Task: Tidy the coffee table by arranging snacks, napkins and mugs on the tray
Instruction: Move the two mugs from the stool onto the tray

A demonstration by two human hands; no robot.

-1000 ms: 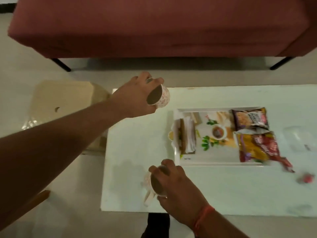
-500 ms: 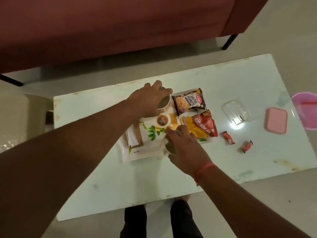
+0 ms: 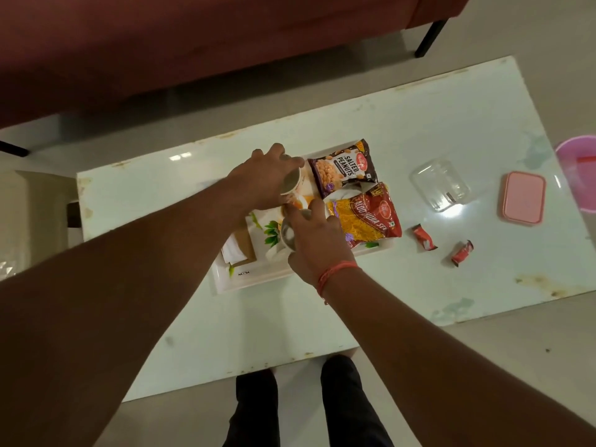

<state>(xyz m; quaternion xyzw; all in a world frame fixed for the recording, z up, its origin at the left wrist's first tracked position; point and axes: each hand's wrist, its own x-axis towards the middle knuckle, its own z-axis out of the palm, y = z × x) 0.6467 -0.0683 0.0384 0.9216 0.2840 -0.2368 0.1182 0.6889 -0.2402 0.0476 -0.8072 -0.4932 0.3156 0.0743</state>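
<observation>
A white tray (image 3: pixel 248 283) with a leaf print sits mid-table. My left hand (image 3: pixel 264 179) grips a white mug (image 3: pixel 292 183) at the tray's far side, beside a dark salted peanuts packet (image 3: pixel 343 167). Closer to me, my right hand (image 3: pixel 317 240) holds a second mug (image 3: pixel 288 233) over the tray's middle, touching a red and yellow snack packet (image 3: pixel 367 214). Folded napkins (image 3: pixel 237 250) lie at the tray's left end. I cannot tell whether either mug rests on the tray.
On the pale coffee table (image 3: pixel 322 317), right of the tray, lie two small red candy wrappers (image 3: pixel 424 237) (image 3: pixel 461 252), a clear plastic lid (image 3: pixel 440 185) and a pink box (image 3: pixel 523 198). A pink bowl (image 3: pixel 579 169) sits off the right edge. A maroon sofa (image 3: pixel 193 43) stands behind.
Both hands carried their mugs from the table's left part to over the tray. The view swung right, and the candies, lid and pink box came into sight.
</observation>
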